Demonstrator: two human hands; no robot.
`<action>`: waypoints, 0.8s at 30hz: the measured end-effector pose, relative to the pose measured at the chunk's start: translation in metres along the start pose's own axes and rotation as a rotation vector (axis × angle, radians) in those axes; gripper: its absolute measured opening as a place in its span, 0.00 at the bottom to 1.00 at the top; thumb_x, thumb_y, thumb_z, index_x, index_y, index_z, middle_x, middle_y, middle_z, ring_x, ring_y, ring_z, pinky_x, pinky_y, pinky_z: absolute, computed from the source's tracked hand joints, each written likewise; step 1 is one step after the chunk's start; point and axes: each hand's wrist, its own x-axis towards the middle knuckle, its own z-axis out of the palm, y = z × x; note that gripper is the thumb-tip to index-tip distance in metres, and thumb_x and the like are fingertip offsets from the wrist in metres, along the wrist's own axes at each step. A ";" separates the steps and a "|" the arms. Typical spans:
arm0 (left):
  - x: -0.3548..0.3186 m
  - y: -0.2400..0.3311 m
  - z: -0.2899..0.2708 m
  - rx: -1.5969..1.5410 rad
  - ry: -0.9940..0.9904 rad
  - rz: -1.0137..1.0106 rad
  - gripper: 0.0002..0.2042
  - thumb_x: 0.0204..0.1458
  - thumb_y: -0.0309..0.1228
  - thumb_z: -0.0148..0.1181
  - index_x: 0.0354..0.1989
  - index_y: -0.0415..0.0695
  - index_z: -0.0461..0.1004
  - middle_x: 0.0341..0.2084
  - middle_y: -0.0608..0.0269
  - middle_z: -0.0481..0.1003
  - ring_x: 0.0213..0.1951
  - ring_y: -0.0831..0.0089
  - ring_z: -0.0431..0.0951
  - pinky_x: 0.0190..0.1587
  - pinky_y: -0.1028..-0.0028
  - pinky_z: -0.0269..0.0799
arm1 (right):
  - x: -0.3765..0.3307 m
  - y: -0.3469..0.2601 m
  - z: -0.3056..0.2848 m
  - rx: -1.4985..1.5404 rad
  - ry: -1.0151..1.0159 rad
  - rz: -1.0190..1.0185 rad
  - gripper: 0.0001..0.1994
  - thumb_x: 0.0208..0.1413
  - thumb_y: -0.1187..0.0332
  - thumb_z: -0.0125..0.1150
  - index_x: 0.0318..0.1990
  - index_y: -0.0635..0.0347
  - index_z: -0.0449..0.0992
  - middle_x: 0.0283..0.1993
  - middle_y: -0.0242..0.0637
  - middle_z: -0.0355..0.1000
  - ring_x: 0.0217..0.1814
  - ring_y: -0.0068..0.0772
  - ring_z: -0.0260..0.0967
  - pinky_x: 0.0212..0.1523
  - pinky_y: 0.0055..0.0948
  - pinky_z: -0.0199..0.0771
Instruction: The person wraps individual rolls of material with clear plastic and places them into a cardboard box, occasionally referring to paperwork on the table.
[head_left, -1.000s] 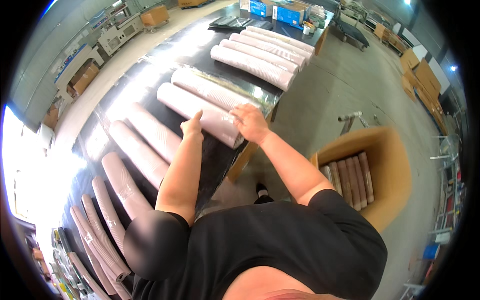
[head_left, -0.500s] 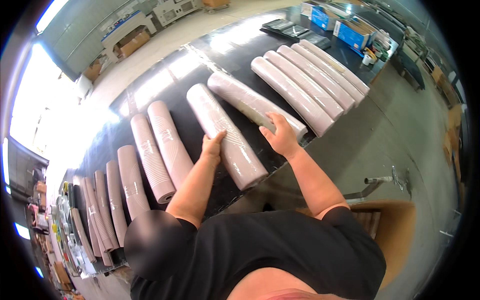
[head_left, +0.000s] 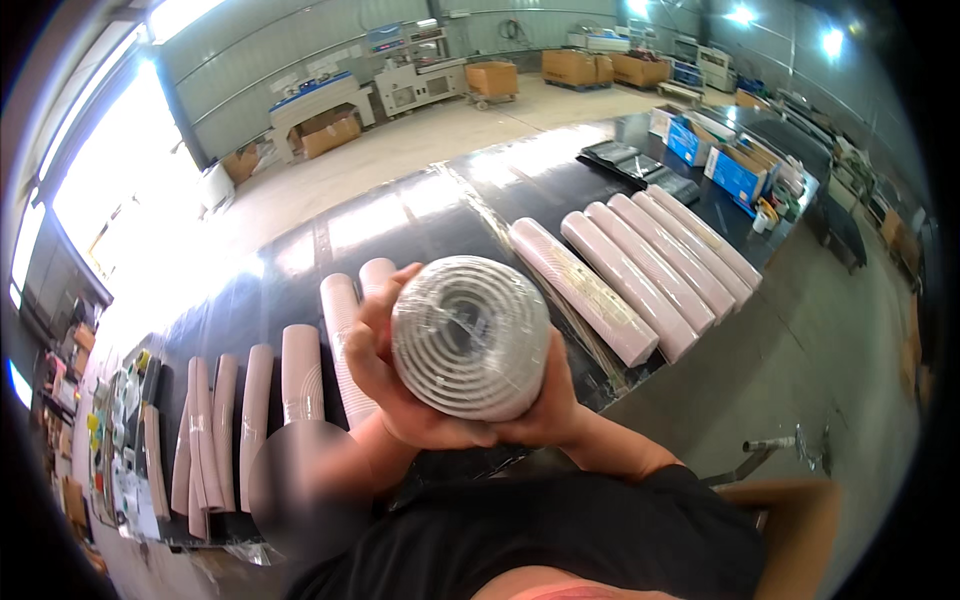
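Lifting now: the wrapped sleeve of cups point(head_left: 470, 337) has left the black table point(head_left: 440, 215), end-on to camera. Left hand point(head_left: 385, 365) and right hand point(head_left: 545, 405) clamp it from both sides, so it's picked.

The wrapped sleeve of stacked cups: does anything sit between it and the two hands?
Nothing visible does. The left hand wraps the wrapped sleeve of cups from the side and the right hand cups it from below, both directly on its clear film. It is lifted off the black table, end-on to the camera.

The wrapped cup stack point(head_left: 470, 337) hides most fingers; a blurred patch point(head_left: 310, 490) covers the left forearm.
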 end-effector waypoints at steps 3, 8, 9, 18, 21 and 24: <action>0.005 0.009 0.007 -0.021 0.021 0.066 0.61 0.35 0.45 0.79 0.71 0.42 0.36 0.63 0.41 0.53 0.63 0.40 0.60 0.61 0.50 0.64 | 0.015 -0.017 -0.008 0.169 0.077 -0.229 0.52 0.38 0.47 0.76 0.64 0.70 0.54 0.65 0.62 0.55 0.64 0.58 0.59 0.63 0.48 0.60; 0.018 0.035 -0.007 0.252 -0.038 0.002 0.49 0.41 0.49 0.74 0.64 0.39 0.47 0.53 0.51 0.64 0.57 0.50 0.65 0.58 0.49 0.65 | 0.075 -0.062 -0.021 0.048 0.027 -0.656 0.42 0.43 0.44 0.71 0.57 0.69 0.64 0.61 0.63 0.60 0.61 0.62 0.61 0.61 0.51 0.62; 0.026 0.041 -0.013 0.424 -0.130 0.077 0.49 0.41 0.53 0.72 0.63 0.37 0.49 0.49 0.53 0.67 0.54 0.53 0.68 0.54 0.51 0.67 | 0.081 -0.062 -0.026 0.022 -0.041 -0.696 0.40 0.44 0.43 0.69 0.55 0.69 0.66 0.58 0.61 0.63 0.59 0.62 0.63 0.59 0.51 0.64; 0.052 0.035 -0.027 0.607 -0.301 0.136 0.32 0.47 0.44 0.66 0.49 0.27 0.64 0.33 0.55 0.72 0.31 0.61 0.72 0.37 0.62 0.69 | 0.093 -0.049 -0.005 -0.052 -0.004 -0.734 0.36 0.56 0.39 0.53 0.51 0.70 0.66 0.47 0.55 0.71 0.50 0.57 0.69 0.52 0.47 0.71; 0.050 0.031 -0.035 0.585 -0.340 0.071 0.35 0.46 0.42 0.67 0.53 0.25 0.61 0.35 0.52 0.71 0.34 0.58 0.71 0.39 0.63 0.69 | 0.100 -0.041 -0.001 -0.024 -0.010 -0.740 0.36 0.56 0.38 0.52 0.51 0.69 0.66 0.46 0.54 0.71 0.48 0.54 0.70 0.53 0.47 0.69; 0.053 0.033 -0.037 0.372 -0.363 -0.195 0.40 0.43 0.34 0.69 0.61 0.27 0.54 0.40 0.51 0.73 0.44 0.54 0.71 0.49 0.60 0.66 | 0.119 -0.038 -0.014 -0.095 -0.058 -0.712 0.33 0.55 0.40 0.53 0.49 0.68 0.68 0.46 0.52 0.70 0.49 0.50 0.69 0.53 0.45 0.67</action>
